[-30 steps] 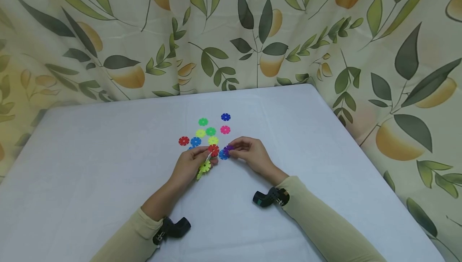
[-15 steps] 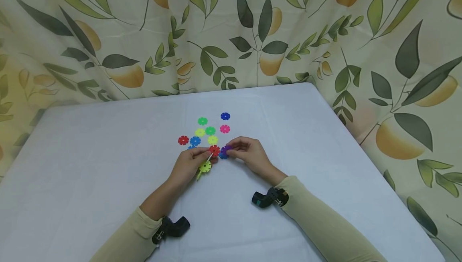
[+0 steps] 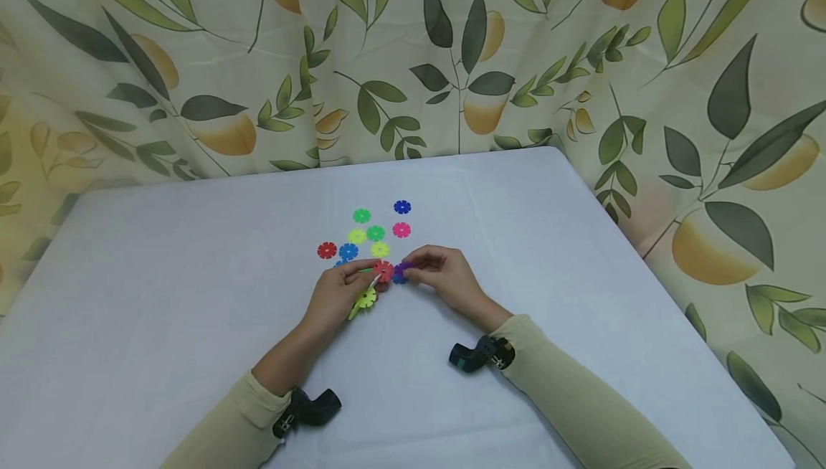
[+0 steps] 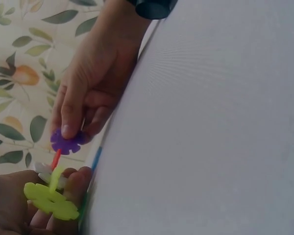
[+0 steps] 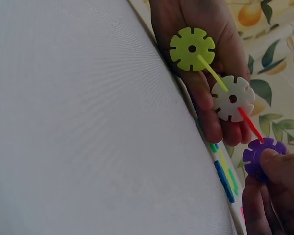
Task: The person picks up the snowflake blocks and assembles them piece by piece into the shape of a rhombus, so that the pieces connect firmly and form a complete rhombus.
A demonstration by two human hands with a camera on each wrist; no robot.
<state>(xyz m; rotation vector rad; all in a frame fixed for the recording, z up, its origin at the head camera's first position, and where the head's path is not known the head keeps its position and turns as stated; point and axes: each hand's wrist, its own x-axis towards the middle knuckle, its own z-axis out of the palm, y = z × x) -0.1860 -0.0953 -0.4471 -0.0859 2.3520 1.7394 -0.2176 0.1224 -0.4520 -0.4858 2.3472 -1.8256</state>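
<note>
One linked row of slotted plastic discs, held between two hands over the middle of the table, on the near side of the loose pieces. Listed in order from the left hand [image 3: 338, 293]: a yellow disc [image 5: 192, 58], a second yellow disc [image 5: 213, 73] set crosswise, a white disc [image 5: 230, 108], a red disc [image 5: 250, 124] set crosswise. The white disc is gripped between the thumb and fingers of the left hand. A purple disc [image 5: 257, 152] is pinched between the thumb and fingers of the right hand [image 3: 445, 272], its rim brought against the red disc; whether their slots are engaged cannot be told for certain in the dim wrist views. Loose discs, spread flat on the far side of the hands: dark blue [image 3: 403, 207] farthest, pink [image 3: 401, 230] just nearer, two green [image 3: 362, 216], two yellow [image 3: 380, 249], one blue [image 3: 348, 252], a loose red [image 3: 327, 250] at far left of the group. The table [image 3: 174, 297] is covered in white; a curtain [image 3: 400, 60] printed with leaves and fruit is hung beyond. Pale green sleeves [image 3: 581, 390] are worn, with a black camera [image 3: 474, 356] at each wrist.
</note>
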